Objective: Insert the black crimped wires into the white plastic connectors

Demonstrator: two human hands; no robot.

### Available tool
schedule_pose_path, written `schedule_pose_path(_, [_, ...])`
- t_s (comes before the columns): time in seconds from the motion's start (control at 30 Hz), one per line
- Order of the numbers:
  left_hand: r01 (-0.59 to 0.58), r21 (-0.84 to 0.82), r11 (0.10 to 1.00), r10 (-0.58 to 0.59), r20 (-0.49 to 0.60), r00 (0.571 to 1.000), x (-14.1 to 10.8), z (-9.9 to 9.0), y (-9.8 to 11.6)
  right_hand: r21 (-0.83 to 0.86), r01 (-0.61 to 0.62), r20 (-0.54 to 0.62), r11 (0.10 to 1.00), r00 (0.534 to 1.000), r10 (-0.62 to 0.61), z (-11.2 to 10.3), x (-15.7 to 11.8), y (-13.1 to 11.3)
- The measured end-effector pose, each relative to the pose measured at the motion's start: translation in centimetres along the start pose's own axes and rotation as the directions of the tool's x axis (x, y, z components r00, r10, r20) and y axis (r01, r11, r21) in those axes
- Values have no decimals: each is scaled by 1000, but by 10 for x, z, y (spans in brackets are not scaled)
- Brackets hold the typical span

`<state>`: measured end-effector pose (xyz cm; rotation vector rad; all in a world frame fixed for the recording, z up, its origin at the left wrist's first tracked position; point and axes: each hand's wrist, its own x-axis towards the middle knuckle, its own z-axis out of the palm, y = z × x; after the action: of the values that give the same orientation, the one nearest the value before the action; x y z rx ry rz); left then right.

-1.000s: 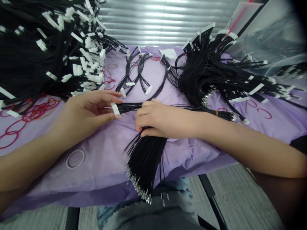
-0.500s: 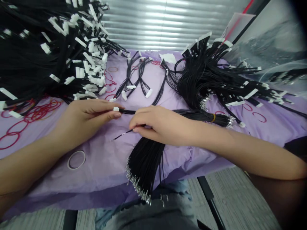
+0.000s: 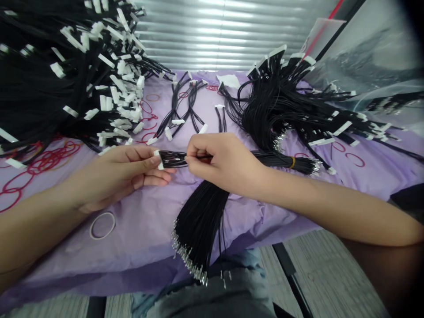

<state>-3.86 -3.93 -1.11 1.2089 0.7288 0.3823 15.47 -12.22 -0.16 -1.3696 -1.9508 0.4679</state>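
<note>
My left hand point(image 3: 132, 170) pinches a white connector point(image 3: 160, 160) between thumb and fingers, its broad side turned up. A row of black wires point(image 3: 172, 158) runs from the connector towards my right hand point(image 3: 221, 159). The right fingertips are closed on a thin black wire just right of the connector; its end is hard to make out. Below the right hand, a fanned bundle of black wires point(image 3: 202, 225) with bare metal terminals hangs over the table's front edge. A second wire bundle point(image 3: 278, 160), tied with a yellow band, lies beyond the right wrist.
A large heap of black cables with white connectors point(image 3: 112, 95) fills the left. Another cable pile point(image 3: 268, 106) lies at the back right. Red rubber bands point(image 3: 53, 157) and a pale ring point(image 3: 102, 225) rest on the purple cloth point(image 3: 139, 247). Blinds point(image 3: 212, 39) stand behind.
My left hand has turned the connector, so its row of wires now spreads flat. My right hand has lifted the loose wire from below up to the connector's wires.
</note>
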Motion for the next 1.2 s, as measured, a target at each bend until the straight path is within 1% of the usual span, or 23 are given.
schedule_pose_path(0.07, [18,-26,1000,-18,-2,1000,2,-2,-2,-22,-21,14,1000,1000,21,0,0,0])
schedule_pose_path(0.13, [1,-27,1000,-1,-6,1000,4,-4,-4,-34,-35,26,999,999,36,0,0,-1])
schedule_pose_path(0.33, [-1,10,1000,1,41,999,7,-11,-11,-75,-35,74,997,996,40,3,1,-2])
schedule_pose_path(0.47, [-31,72,997,26,67,997,7,-10,-12,-89,5,40,996,999,-1,4,3,2])
schedule_pose_path(0.53, [-36,84,996,30,64,997,6,-8,-11,-123,36,29,992,999,-33,5,3,4])
schedule_pose_path(0.67, [-37,93,995,32,53,998,6,-4,-8,-223,105,45,969,994,-97,8,3,7])
schedule_pose_path(0.8, [-48,104,993,41,70,997,6,-4,-7,-287,153,59,946,988,-141,9,3,7])
schedule_pose_path(0.87, [-54,110,992,46,78,996,7,-5,-7,-319,134,69,938,991,-118,10,4,6])
schedule_pose_path(0.97, [-46,109,993,38,76,996,6,-5,-7,-375,55,73,926,997,-29,11,5,2])
schedule_pose_path(1.03, [-41,100,994,34,69,997,6,-5,-7,-403,22,89,915,996,15,11,4,-1])
schedule_pose_path(1.2, [-24,93,995,18,65,998,7,-6,-9,-464,0,137,886,988,71,12,3,-7])
